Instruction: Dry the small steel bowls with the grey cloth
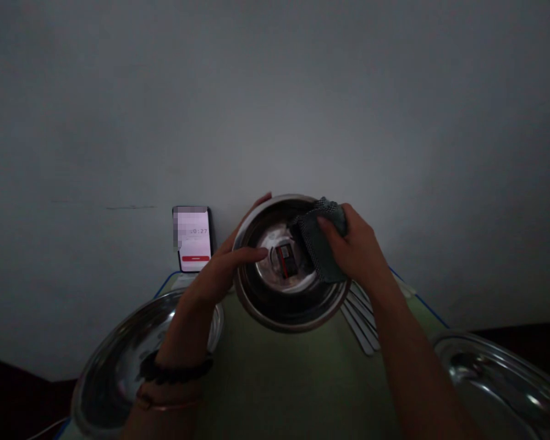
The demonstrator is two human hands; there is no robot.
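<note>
Grey-green cloth in the right hand partly hides the bowl.

we cannot see most fingers of the left hand behind the bowl; the cloth hides fingers of the right hand; we cannot read the dark-and-red patch inside; the frame edge cuts off the right-side basin; pixelation veils part of the phone screen.
</note>
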